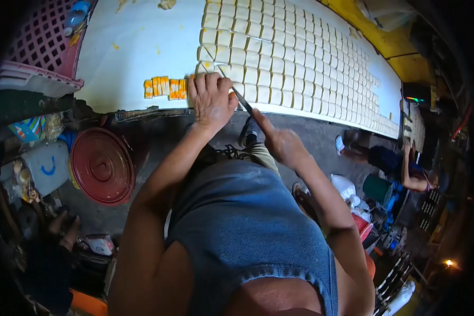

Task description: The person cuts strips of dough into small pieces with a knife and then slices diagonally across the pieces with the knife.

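Note:
Rows of pale dough pieces [279,63] cover the right part of a long white table [137,47]. My left hand [211,100] rests at the near edge of the table, fingers together and pressed down over something hidden beneath them. Just left of it lie orange-and-white striped pieces [178,89] in small groups. In my right hand [283,145] is a long dark knife [241,99], its blade pointing up and left past my left fingertips, over the nearest dough pieces. The right hand is slightly blurred.
A pink crate [42,39] with a plastic bottle [78,16] stands at the table's left end. Below it is a red round lid [102,166]. Another person [405,171] is at the far right, and part of a person [47,263] shows at lower left.

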The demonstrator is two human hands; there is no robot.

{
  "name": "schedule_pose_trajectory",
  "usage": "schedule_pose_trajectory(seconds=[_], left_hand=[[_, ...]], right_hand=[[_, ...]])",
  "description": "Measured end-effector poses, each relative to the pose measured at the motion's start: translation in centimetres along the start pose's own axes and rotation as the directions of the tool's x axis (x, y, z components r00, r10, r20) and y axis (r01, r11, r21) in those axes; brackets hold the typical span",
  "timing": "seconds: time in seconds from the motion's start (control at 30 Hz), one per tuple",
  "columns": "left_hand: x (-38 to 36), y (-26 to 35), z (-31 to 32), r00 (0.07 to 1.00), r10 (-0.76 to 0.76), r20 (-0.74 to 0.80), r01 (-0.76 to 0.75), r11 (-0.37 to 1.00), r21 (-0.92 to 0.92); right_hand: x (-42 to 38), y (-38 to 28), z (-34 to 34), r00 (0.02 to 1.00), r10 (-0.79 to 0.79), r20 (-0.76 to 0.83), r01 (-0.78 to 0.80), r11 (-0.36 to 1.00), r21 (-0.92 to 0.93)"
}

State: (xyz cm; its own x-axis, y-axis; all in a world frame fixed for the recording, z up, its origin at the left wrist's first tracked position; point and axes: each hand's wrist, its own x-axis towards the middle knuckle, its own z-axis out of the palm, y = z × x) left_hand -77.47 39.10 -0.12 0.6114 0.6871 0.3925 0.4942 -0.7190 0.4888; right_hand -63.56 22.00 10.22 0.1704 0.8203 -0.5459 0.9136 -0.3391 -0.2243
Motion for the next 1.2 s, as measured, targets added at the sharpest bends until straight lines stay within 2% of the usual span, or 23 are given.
schedule_pose_trajectory(seconds=[0.1,0.13,0.17,0.23,0.27,0.33,0.4,0.5,0.53,0.57,0.63,0.7,0.73,0.77,0.83,0.87,0.9,0.93,1.03,1.2], left_hand=[[-0.1,0.4,0.1,1.000,-0.021,-0.022,0.022,0.999,0.031],[-0.3,0.6,-0.4,0.996,-0.058,0.061,0.057,0.998,0.032],[-0.3,0.7,-0.7,0.996,-0.053,0.067,0.049,0.997,0.061],[-0.2,1.4,-1.1,0.999,0.025,0.033,-0.027,0.999,0.042],[-0.2,1.9,-1.2,0.988,0.009,0.155,-0.026,0.994,0.106],[-0.6,1.8,-0.1,0.977,-0.009,0.214,-0.029,0.984,0.174],[-0.5,2.0,0.0,0.958,-0.029,0.285,-0.037,0.974,0.224],[0.6,3.4,-2.2,0.983,-0.001,0.184,-0.031,0.985,0.169],[0.8,4.1,-3.0,0.986,-0.009,0.167,-0.024,0.980,0.196],[1.0,4.9,-3.8,0.991,-0.057,0.124,0.035,0.985,0.167],[1.6,4.8,-4.7,0.993,-0.103,0.064,0.093,0.986,0.139],[1.3,3.7,-4.5,0.973,-0.227,-0.030,0.226,0.974,-0.020],[1.8,2.8,-4.3,0.942,-0.336,-0.007,0.334,0.938,-0.093],[2.4,1.5,-4.2,0.946,-0.323,0.001,0.321,0.941,-0.105],[4.1,-1.1,-3.4,0.949,-0.315,0.011,0.315,0.949,-0.006],[3.6,-2.4,-2.5,0.912,-0.410,0.011,0.403,0.888,-0.220],[4.5,-3.9,-1.9,0.883,-0.470,0.006,0.429,0.800,-0.418],[5.4,-3.9,-2.4,0.885,-0.462,-0.061,0.413,0.839,-0.354],[6.8,-5.8,-2.3,0.886,-0.455,-0.094,0.400,0.850,-0.344],[8.4,-8.7,0.0,0.885,-0.466,0.003,0.425,0.804,-0.416]], right_hand=[[-2.9,1.9,-1.3,0.998,-0.059,-0.006,0.059,0.997,0.042],[-3.2,3.0,-2.0,0.994,-0.108,-0.029,0.111,0.986,0.127],[-3.3,3.7,-2.6,0.986,-0.157,-0.054,0.165,0.963,0.213],[-3.2,4.4,-4.6,0.982,-0.089,-0.164,0.147,0.909,0.391],[-2.7,5.1,-4.8,0.971,-0.076,-0.228,0.170,0.888,0.427],[-1.8,6.6,-5.3,0.935,-0.050,-0.352,0.229,0.843,0.486],[-0.5,8.8,-5.3,0.940,-0.034,-0.341,0.207,0.848,0.487],[0.5,10.0,-6.4,0.929,-0.087,-0.359,0.273,0.816,0.510],[1.0,9.8,-6.9,0.929,-0.114,-0.353,0.290,0.815,0.502],[2.0,9.5,-6.9,0.886,-0.175,-0.429,0.379,0.806,0.455],[4.1,8.0,-7.8,0.899,-0.206,-0.387,0.376,0.816,0.440],[7.1,7.0,-7.4,0.881,-0.255,-0.399,0.413,0.826,0.383],[9.2,6.3,-6.6,0.868,-0.283,-0.409,0.429,0.841,0.329],[10.9,5.6,-6.1,0.862,-0.297,-0.412,0.430,0.857,0.283],[13.8,3.6,-6.7,0.875,-0.275,-0.398,0.394,0.882,0.258],[13.6,2.8,-6.1,0.891,-0.277,-0.360,0.375,0.895,0.240],[13.9,2.0,-6.1,0.895,-0.279,-0.349,0.365,0.908,0.209],[14.8,1.1,-6.2,0.903,-0.260,-0.341,0.338,0.922,0.192],[16.9,-0.1,-5.5,0.923,-0.223,-0.313,0.281,0.947,0.153],[17.8,-0.9,-4.9,0.941,-0.162,-0.298,0.202,0.973,0.110]])
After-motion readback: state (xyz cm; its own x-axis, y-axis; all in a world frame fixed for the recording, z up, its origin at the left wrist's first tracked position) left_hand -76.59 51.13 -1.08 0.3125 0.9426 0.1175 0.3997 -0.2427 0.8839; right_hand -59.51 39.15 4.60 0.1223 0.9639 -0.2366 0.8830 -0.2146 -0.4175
